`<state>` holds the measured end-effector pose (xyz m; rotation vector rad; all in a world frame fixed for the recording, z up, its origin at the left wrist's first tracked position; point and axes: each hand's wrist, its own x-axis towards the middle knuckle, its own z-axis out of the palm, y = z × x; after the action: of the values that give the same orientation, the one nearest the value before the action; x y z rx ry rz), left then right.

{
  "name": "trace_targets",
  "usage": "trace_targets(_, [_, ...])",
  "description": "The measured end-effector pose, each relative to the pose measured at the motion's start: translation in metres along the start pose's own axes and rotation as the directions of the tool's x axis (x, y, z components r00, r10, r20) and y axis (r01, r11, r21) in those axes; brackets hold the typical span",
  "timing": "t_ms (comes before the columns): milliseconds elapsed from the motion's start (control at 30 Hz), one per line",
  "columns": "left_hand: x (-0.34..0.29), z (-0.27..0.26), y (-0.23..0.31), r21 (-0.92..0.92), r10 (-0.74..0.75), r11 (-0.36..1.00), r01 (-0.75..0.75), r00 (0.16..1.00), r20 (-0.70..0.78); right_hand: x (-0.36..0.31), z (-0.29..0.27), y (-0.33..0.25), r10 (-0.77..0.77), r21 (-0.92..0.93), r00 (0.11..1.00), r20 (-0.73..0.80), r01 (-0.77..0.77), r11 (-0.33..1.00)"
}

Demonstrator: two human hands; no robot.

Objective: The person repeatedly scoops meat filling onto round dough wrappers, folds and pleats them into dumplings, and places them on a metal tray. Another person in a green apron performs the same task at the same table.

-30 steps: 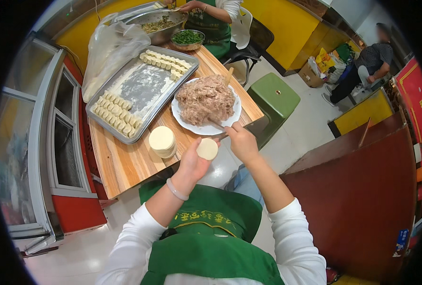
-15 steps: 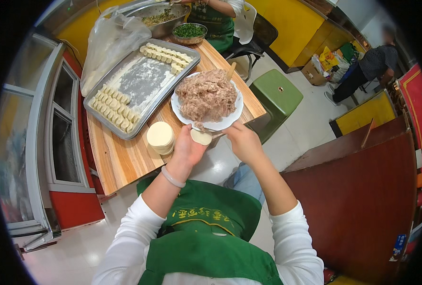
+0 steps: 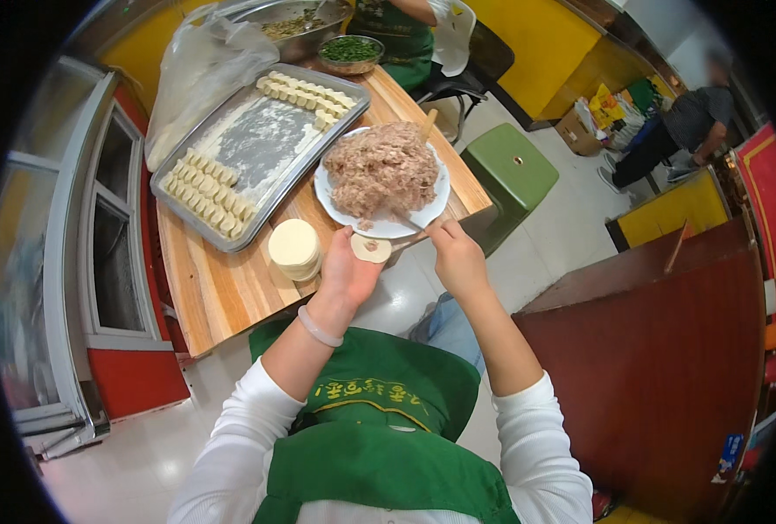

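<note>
My left hand is held palm up at the table's near edge, with a round dumpling wrapper on its fingers. A small dab of meat filling lies on the wrapper. My right hand is closed round a thin filling spatula, its far end reaching into the minced meat. The meat is heaped on a white plate, and a wooden stick stands in it at the far side. Just left of my left hand is a stack of wrappers.
A floured metal tray holds rows of dumplings. Behind it are a plastic bag, a bowl of chopped greens and a large mixing bowl. Across the table sits a co-worker; a green stool stands to the right.
The spatula has moved from the wrapper up to the meat, my right hand shifting slightly right. A dab of filling now shows on the wrapper. My left hand has barely moved.
</note>
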<state>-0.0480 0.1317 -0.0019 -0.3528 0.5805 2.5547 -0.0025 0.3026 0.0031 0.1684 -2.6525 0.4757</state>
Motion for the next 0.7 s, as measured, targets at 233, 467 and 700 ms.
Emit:
trace_targets(233, [0.000,-0.005,0.004,-0.052,0.004,0.999,-0.001,0.999,0.046,-0.032,-0.007,-0.037,-0.148,0.119,0.989,0.006,0.146,0.982])
trace_targets(467, [-0.004,-0.006,-0.001,-0.059,0.104,0.993,-0.105,0.994,-0.017,0.012,0.001,0.002,-0.135,0.275,0.990,-0.041,0.141,0.951])
trace_targets(700, [-0.005,-0.003,0.004,0.007,0.080,0.997,-0.080,0.997,0.005,0.005,0.009,0.004,-0.135,0.383,0.991,-0.008,0.127,0.915])
